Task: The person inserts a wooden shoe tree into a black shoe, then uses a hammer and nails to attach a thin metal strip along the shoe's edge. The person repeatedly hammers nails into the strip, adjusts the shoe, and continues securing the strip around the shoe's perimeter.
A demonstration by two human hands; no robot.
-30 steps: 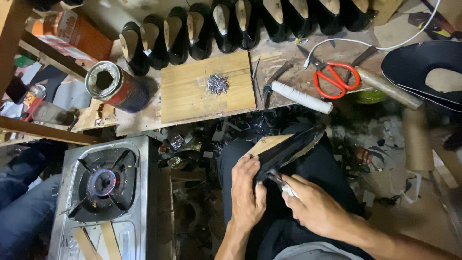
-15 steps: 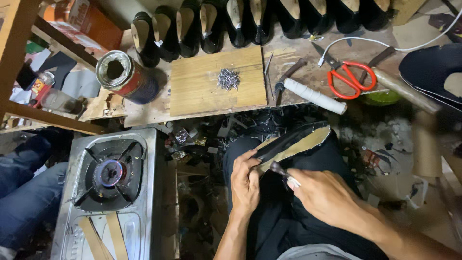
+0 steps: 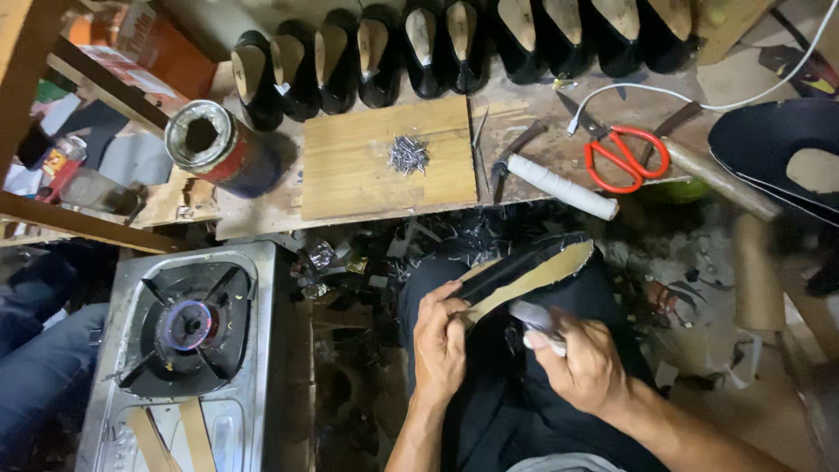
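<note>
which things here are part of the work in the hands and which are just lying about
In hand:
left hand gripping the black shoe, sole up
right hand holding a metal tool by the sole

Lying about:
red scissors
white-handled hammer
pile of nails on the wooden board
tin can
lit gas stove

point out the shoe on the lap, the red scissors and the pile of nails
shoe (image 3: 533,273): head view, on the tan sole facing up
red scissors (image 3: 625,157): head view, on the red handle loops
pile of nails (image 3: 407,155): head view, middle of the heap on the wooden board
</note>
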